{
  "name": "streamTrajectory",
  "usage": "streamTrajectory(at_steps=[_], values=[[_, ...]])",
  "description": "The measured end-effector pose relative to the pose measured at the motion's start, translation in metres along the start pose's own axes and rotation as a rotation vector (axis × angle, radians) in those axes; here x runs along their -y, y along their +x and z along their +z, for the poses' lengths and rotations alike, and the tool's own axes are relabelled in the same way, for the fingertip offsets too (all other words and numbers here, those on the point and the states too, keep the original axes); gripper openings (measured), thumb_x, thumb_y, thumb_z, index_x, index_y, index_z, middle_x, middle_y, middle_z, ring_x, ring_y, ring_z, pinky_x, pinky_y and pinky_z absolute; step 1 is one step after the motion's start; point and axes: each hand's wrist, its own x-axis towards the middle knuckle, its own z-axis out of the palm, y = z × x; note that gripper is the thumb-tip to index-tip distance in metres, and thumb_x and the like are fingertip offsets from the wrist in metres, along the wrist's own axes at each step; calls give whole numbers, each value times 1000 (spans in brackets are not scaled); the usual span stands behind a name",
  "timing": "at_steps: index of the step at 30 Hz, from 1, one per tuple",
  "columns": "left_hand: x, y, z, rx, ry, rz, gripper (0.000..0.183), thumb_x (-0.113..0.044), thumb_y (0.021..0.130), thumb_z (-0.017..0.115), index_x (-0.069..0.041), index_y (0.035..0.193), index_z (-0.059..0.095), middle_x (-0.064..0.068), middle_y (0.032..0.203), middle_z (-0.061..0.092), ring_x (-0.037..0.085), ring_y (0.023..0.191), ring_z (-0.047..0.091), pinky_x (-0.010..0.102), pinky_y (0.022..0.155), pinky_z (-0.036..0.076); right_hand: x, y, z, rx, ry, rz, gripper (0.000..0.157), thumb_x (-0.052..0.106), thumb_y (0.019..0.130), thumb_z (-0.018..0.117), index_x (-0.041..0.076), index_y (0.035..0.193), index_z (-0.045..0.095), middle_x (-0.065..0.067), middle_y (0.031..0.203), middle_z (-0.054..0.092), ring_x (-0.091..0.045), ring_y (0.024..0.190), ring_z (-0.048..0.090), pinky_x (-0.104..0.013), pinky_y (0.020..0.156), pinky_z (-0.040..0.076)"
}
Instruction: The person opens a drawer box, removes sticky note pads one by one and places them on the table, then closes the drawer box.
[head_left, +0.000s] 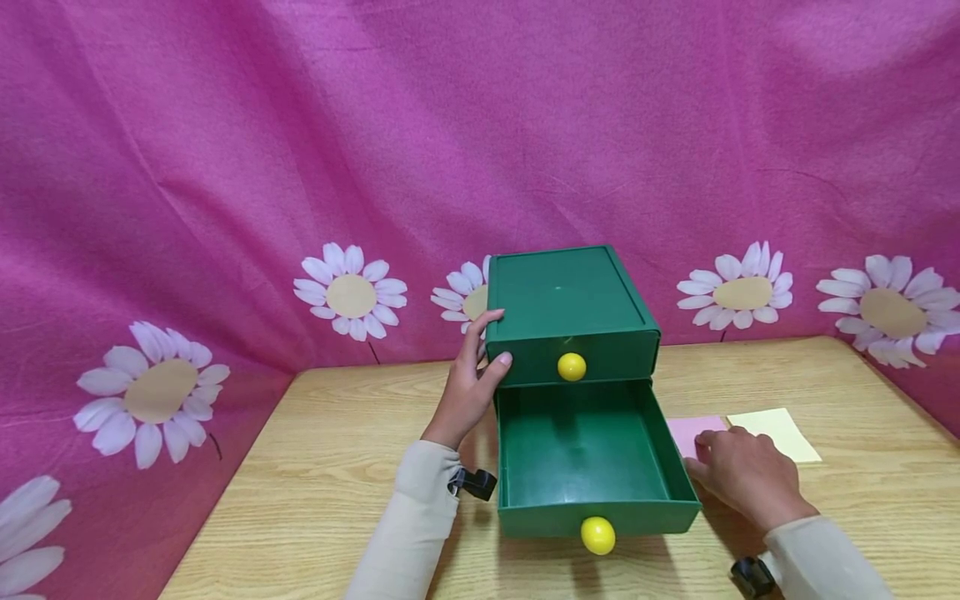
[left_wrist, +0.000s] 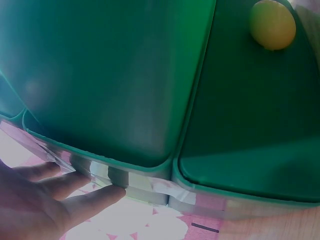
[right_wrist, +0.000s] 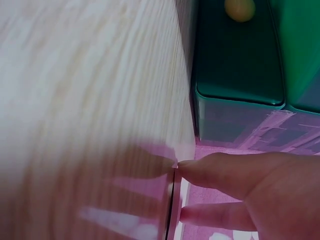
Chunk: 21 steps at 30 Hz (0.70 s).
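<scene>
A green two-drawer cabinet (head_left: 555,292) stands on the table, yellow knobs on its front. Its lower drawer (head_left: 592,442) is pulled out, with a bare floor inside. My left hand (head_left: 465,396) rests against the cabinet's upper left side, thumb near the front edge. In the left wrist view its straight fingers (left_wrist: 95,200) lie along the green side. Right of the drawer, my right hand (head_left: 750,475) touches a pink sticky note pad (head_left: 686,429). The right wrist view shows its thumb (right_wrist: 220,170) and a finger at the pad, spread apart; the other fingers are hidden.
A pale yellow sticky note pad (head_left: 776,429) lies right of the pink one, partly behind my right hand. The wooden table (head_left: 337,467) extends on both sides of the cabinet. A pink cloth with daisies (head_left: 360,150) hangs behind.
</scene>
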Motion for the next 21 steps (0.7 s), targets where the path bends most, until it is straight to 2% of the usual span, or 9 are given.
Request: streamTrajectory(at_steps=[9,21], values=[[0,0,0,-6,-3,-9,54,-17,97,48,-18,148,30,15,149,37,32,132,43,52,97,44,-2,2,-1,10,-15,13,48,40,79,75,2,106,67,-14,81,60,-31,68,52,-47,51,47],[0,-1,0,-6,4,3,53,-17,97,48,-17,148,30,15,148,39,30,132,43,50,98,44,-7,5,-1,-5,-22,14,42,38,80,73,4,103,67,-15,80,58,-35,70,51,-50,53,46]])
